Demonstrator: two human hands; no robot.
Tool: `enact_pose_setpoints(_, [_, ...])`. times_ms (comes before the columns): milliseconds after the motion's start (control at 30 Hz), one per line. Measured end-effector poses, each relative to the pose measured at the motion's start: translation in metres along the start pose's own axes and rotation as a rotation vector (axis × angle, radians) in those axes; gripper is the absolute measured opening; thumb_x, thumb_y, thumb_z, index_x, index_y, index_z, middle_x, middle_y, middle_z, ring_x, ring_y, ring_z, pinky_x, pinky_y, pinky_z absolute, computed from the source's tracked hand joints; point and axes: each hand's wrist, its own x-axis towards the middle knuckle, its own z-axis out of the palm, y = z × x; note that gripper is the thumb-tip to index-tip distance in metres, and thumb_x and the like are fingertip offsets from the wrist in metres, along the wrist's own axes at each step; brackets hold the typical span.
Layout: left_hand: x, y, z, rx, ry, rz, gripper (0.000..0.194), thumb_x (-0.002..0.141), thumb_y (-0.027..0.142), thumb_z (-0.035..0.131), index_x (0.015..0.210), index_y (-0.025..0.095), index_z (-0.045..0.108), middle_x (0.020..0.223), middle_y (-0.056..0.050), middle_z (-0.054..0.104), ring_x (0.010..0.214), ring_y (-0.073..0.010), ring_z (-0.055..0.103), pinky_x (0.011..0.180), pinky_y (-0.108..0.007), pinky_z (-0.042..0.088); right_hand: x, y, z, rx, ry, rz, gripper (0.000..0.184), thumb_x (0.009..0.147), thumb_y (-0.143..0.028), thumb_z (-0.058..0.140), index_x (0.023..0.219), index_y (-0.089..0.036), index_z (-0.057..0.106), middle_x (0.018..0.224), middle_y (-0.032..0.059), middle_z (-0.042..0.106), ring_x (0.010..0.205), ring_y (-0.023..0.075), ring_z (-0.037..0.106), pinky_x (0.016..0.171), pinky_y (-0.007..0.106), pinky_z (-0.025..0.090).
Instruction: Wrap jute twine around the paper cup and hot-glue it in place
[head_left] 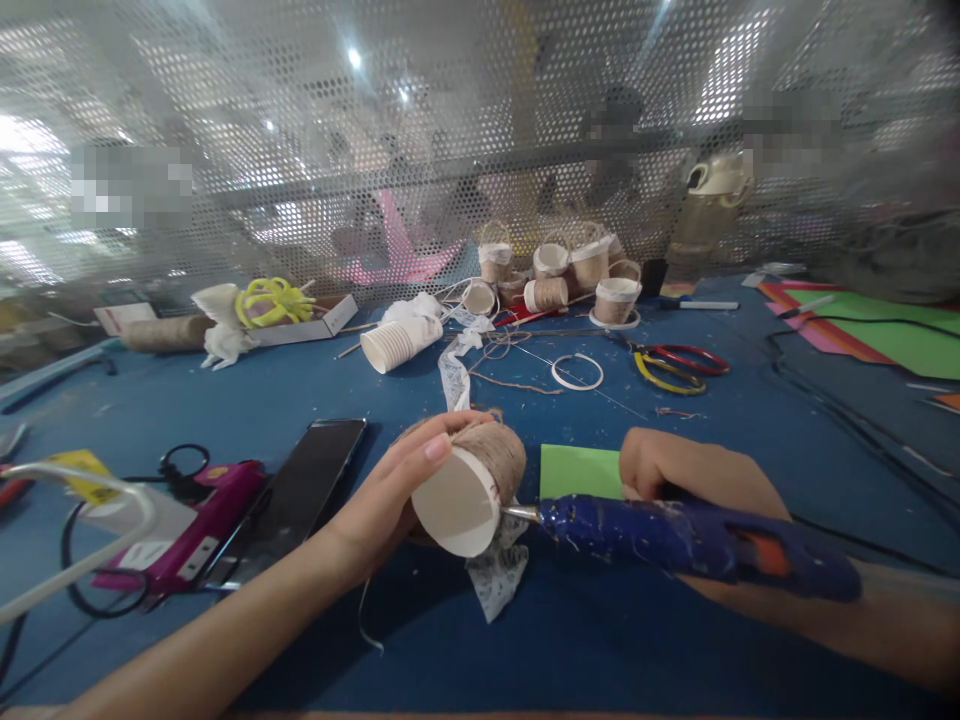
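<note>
My left hand point(405, 475) is closed around a paper cup point(456, 505) wrapped in brown twine, lying on its side with its pale round end facing me. A strip of white lace point(499, 575) hangs beneath the cup. In my right hand point(694, 475) is a blue hot glue gun point(637, 535), its fingers curled behind the body. The gun's metal nozzle point(521, 513) points left and meets or nearly meets the cup's edge by the twine. Under the nozzle side lies a green paper piece point(577, 470).
A phone point(319, 480) and a magenta power strip point(202, 530) lie at left. Behind are stacked paper cups point(397, 340), scissors point(671, 368), a white ring point(577, 372) and several small twine baskets point(616, 300). Coloured sheets point(885, 320) and a black cable point(840, 410) lie at right.
</note>
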Motion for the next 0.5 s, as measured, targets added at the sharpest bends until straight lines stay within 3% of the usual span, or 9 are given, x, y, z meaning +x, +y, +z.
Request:
enact_pose_setpoints(267, [-0.003, 0.003, 0.004, -0.011, 0.042, 0.068, 0.072, 0.072, 0.075, 0.071, 0.122, 0.023, 0.066, 0.125, -0.011, 0.07, 0.104, -0.032, 0.067, 0.08, -0.034, 0.052, 0.01, 0.009, -0.01, -0.053, 0.129, 0.069, 0.016, 0.088, -0.019, 0.065, 0.086, -0.026, 0.051, 0.085, -0.0019, 0.064, 0.072, 0.0158, 0.061, 0.065, 0.03, 0.046])
enact_pose_setpoints(400, [-0.001, 0.003, 0.002, -0.017, 0.165, 0.168, 0.068, 0.075, 0.073, 0.07, 0.122, 0.024, 0.064, 0.124, -0.009, 0.071, 0.11, -0.0341, 0.066, 0.083, -0.035, 0.053, 0.011, 0.023, -0.007, -0.148, 0.057, 0.061, 0.012, 0.09, -0.022, 0.062, 0.096, -0.027, 0.053, 0.099, 0.0002, 0.067, 0.084, 0.0184, 0.065, 0.072, 0.032, 0.048])
enact_pose_setpoints(500, [0.0, 0.002, 0.0, -0.011, 0.218, 0.244, 0.066, 0.074, 0.072, 0.072, 0.119, 0.024, 0.065, 0.128, -0.008, 0.069, 0.12, -0.0361, 0.062, 0.091, -0.037, 0.052, 0.008, 0.031, -0.003, -0.21, -0.001, 0.026, 0.013, 0.087, -0.021, 0.057, 0.099, -0.027, 0.055, 0.102, 0.0012, 0.067, 0.083, 0.0195, 0.066, 0.066, 0.031, 0.045])
